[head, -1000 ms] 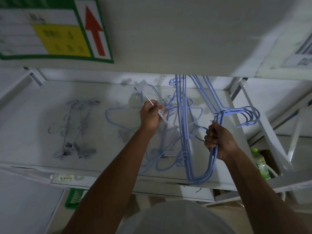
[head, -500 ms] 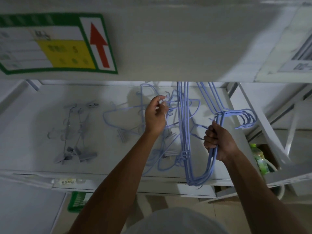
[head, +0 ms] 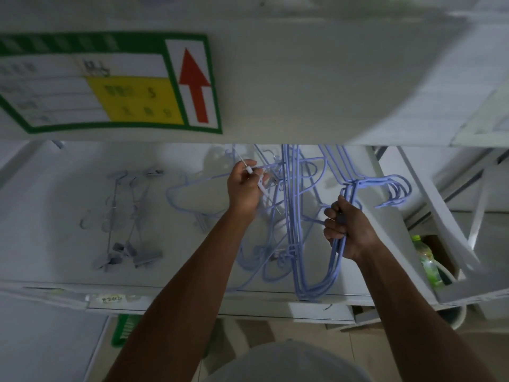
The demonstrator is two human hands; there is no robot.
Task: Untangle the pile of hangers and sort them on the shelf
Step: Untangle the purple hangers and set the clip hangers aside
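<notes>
Right hand [head: 349,231] grips bundled blue hangers [head: 289,216], tops hidden behind the upper shelf [head: 316,86]; left hand [head: 243,190] pinches a white clip hanger [head: 260,186].

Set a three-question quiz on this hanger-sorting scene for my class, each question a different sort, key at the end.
1. True or false: the right hand grips a bundle of blue hangers.
2. Where do the grey clip hangers lie? A) on the shelf, left of the left hand; B) in the right hand; C) on the floor.
3. Fill in: the arrow on the sign is coloured ____.
Key: 1 true; 2 A; 3 red.
</notes>
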